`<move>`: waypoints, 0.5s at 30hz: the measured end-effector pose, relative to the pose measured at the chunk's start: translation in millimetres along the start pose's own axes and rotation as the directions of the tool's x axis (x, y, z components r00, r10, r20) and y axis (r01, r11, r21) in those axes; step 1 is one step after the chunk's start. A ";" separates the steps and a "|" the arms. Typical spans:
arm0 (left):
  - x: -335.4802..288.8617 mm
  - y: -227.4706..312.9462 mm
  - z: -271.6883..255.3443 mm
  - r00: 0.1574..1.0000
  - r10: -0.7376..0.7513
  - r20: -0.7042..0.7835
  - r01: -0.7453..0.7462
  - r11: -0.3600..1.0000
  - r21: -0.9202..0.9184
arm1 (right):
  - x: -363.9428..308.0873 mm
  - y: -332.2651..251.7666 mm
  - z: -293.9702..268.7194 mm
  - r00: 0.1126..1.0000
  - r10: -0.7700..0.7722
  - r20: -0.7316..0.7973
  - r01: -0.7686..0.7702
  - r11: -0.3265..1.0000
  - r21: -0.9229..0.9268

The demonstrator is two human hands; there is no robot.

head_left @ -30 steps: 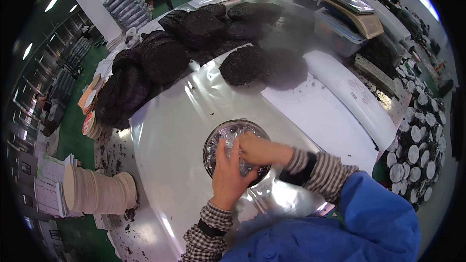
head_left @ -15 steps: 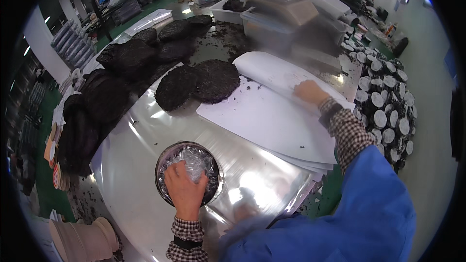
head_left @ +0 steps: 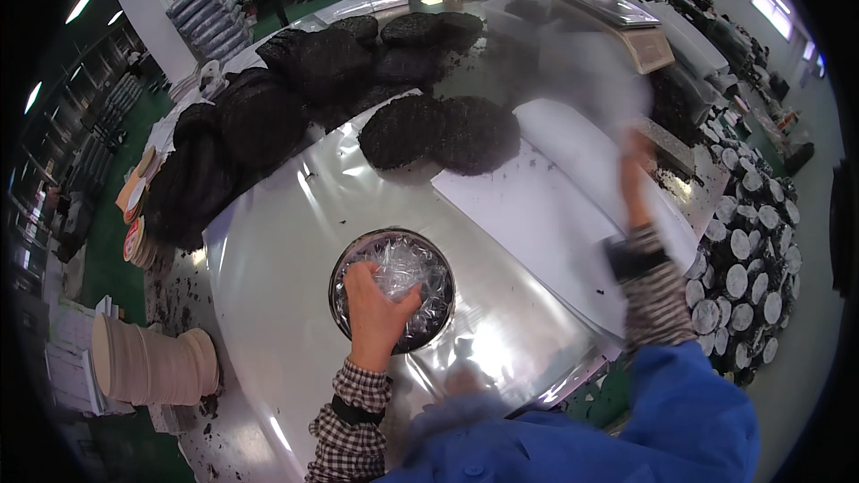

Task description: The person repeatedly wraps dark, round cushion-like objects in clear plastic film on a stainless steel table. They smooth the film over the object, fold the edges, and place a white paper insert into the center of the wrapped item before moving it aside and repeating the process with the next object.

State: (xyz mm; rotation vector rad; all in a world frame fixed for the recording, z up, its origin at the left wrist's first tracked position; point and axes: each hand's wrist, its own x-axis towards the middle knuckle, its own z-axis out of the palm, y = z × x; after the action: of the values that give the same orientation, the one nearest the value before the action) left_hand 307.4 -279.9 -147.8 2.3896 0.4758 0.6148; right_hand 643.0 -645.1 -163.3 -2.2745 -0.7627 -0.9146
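Observation:
My left hand (head_left: 381, 311) reaches into a round dark-rimmed container (head_left: 335, 273). Its fingers and thumb are bent around a bunch of crinkled clear plastic film (head_left: 407, 270) inside. Farther right, my right hand (head_left: 636, 161) is over the far right part of a stack of large white paper sheets (head_left: 528, 206); motion smears its fingers. A pale blurred shape rises just beyond that hand, and I cannot make out what it is. Two flat dark round cakes (head_left: 479, 134) overlap at the paper's far left corner, with dark crumbs scattered nearby.
More dark round cakes (head_left: 259, 116) are heaped along the table's far left side. A pale spool (head_left: 152, 362) stands at the lower left. Many white-ended dark rolls (head_left: 738, 282) are piled at the right. A tan box (head_left: 649, 45) sits at the far right.
The whole view has shifted, so the table's things appear farther right. My right hand has lifted from the curled paper edge and is now blurred by motion. My left hand stays at the film.

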 end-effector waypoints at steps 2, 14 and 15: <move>-2.5 -15.6 0.7 1.000 0.025 -0.004 -0.025 1.000 -0.008 | -6.9 -204.9 39.2 0.794 -0.438 0.421 0.157 0.817 0.555; -32.2 -52.5 -33.9 0.974 -0.195 0.118 0.225 0.734 -0.640 | -76.6 -376.4 76.6 0.528 -0.639 0.560 0.458 0.769 0.446; -26.4 -46.5 -34.5 0.991 -0.123 0.059 0.136 0.882 -0.450 | -74.1 -374.8 80.0 0.510 -0.637 0.578 0.447 0.771 0.454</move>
State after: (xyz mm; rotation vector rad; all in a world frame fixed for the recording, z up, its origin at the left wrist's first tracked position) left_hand 258.7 -241.4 -161.7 1.9022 0.4215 0.5595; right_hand 377.7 -358.8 -159.3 -2.1359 -1.9244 -0.0683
